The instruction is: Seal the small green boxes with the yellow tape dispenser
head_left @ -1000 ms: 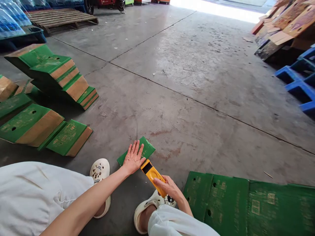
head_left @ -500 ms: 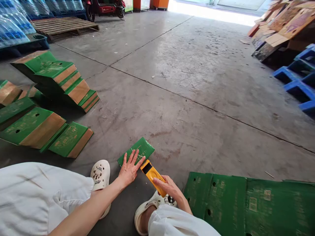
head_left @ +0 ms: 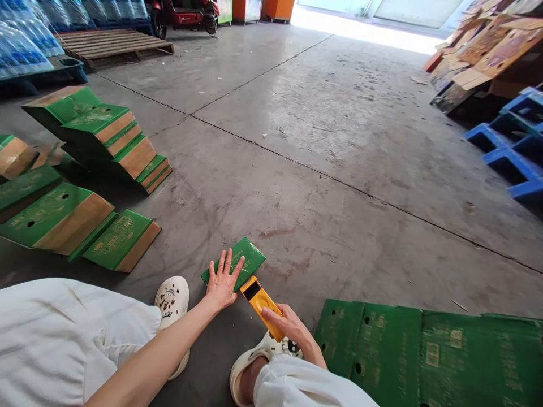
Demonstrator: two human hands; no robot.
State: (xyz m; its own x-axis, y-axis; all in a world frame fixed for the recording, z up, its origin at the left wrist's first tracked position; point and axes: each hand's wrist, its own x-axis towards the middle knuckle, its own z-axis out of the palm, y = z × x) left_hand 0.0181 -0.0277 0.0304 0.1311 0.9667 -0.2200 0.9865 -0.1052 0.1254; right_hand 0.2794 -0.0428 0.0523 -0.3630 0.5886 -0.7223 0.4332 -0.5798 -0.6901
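Note:
On the floor between my shoes lies a small flat piece of green cardboard (head_left: 251, 255) with faint pale print. My left hand (head_left: 223, 285) rests on it with the fingers spread. In my right hand (head_left: 288, 325) is a yellow handheld device (head_left: 262, 302) with a dark window near its far end. The thumb lies along the top of the device. Its far end meets or nearly meets the cardboard's near edge, close to my left hand; whether they touch I cannot tell.
Green and brown folded cartons (head_left: 114, 141) stand in stacks at left. Flattened green cardboard (head_left: 382, 345) lies at lower right. Blue pallets (head_left: 515, 152) and piled brown cardboard (head_left: 487, 56) are on the right. A wooden pallet (head_left: 114, 45), wrapped bottles (head_left: 23, 48) and a red scooter (head_left: 184, 17) are behind.
My left hand has shifted slightly up and left on the cardboard, its fingers spreading wider. The right hand and yellow device have barely moved. The view has tilted a little.

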